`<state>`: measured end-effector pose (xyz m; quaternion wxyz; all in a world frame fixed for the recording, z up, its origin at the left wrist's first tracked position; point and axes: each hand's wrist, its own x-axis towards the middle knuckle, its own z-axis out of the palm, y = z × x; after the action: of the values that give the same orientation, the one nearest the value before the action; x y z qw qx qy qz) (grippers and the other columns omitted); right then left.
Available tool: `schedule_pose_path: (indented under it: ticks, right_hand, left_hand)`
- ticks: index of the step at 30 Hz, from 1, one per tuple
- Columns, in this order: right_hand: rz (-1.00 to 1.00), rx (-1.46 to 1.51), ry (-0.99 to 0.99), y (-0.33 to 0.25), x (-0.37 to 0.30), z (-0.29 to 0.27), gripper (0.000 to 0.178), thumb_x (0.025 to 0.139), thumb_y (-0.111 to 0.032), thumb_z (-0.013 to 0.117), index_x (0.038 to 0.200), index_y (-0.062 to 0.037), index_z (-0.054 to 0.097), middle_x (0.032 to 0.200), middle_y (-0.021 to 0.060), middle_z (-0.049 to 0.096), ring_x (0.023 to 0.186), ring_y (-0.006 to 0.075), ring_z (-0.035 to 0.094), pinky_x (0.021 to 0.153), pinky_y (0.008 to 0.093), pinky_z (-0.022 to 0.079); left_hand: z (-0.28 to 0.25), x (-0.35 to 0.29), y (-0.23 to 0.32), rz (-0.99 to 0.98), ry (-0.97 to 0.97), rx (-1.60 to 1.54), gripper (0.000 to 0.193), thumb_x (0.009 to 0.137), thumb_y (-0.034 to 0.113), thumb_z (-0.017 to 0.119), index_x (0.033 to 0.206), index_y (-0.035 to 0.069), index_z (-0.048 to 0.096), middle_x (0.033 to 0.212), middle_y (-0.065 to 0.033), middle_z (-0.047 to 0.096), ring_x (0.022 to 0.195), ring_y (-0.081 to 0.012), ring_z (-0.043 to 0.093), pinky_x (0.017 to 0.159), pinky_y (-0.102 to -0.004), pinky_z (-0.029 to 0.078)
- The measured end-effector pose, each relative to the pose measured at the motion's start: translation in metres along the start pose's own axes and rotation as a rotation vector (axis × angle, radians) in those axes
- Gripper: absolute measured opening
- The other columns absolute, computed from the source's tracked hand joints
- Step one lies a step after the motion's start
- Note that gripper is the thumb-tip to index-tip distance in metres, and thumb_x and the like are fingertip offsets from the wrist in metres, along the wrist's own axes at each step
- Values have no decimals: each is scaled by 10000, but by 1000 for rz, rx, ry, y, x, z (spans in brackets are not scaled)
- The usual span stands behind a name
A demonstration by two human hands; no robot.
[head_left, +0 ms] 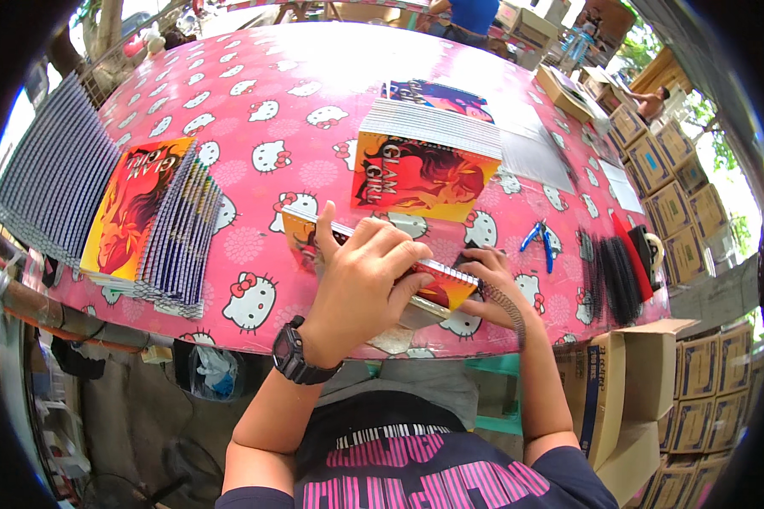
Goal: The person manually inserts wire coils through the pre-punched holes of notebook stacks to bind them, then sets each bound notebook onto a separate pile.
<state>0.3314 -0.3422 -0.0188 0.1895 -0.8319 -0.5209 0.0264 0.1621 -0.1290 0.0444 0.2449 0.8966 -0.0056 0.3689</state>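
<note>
My left hand (361,276) is wrapped over a notebook (452,291) with a red and yellow cover, which stands on its edge near the front of the table with its row of punched holes upward. At the notebook's right end, my right hand (494,280) has its fingers closed around a black spiral binding coil (508,307). The coil's loose tail hangs down over the right wrist. Its leading end, by the holes, is too small to make out. Beyond my hands stands a stack of unbound notebooks (429,170) with the same cover.
Coil-bound notebooks (55,178) stand in rows at the left, beside a notebook with its cover showing (132,212). Blue-handled pliers (542,246) and a bundle of black coils (617,280) lie at the right. A cardboard box (624,382) stands open below the table's right edge.
</note>
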Motion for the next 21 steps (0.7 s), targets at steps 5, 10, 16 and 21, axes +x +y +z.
schedule_pose_path:
  ticks: [5,10,16,21]
  right_hand:
    - [-14,158,103,7,10,-10,464,670,-347,794,1059,-124,678,1209,98,579,1186,379,453,1001,466,380]
    - [-148,455,392,-61,18,-97,421,682,-320,784,1019,-83,701,1162,95,610,1143,340,489,994,448,394]
    - [-543,-6,64,-108,8,-102,448,630,-346,802,986,-105,679,1145,68,599,1173,386,436,997,505,391]
    - [-542,-79,108,-106,14,-97,435,613,-355,808,949,-111,680,1138,38,604,1161,378,454,955,491,423]
  left_hand:
    - [-1,7,-2,-16,-57,-62,112,815,222,689,913,170,705,847,23,638,923,-150,584,1041,-458,155]
    - [-3,7,-4,-46,-84,-67,85,843,209,657,887,166,716,787,24,621,854,-138,573,994,-418,195]
    - [-2,12,-3,-74,-95,-102,85,846,208,650,848,161,721,750,19,611,819,-140,567,992,-410,190]
    - [1,7,-6,-52,-61,-75,69,833,194,662,823,154,718,733,15,610,807,-144,575,1002,-418,187]
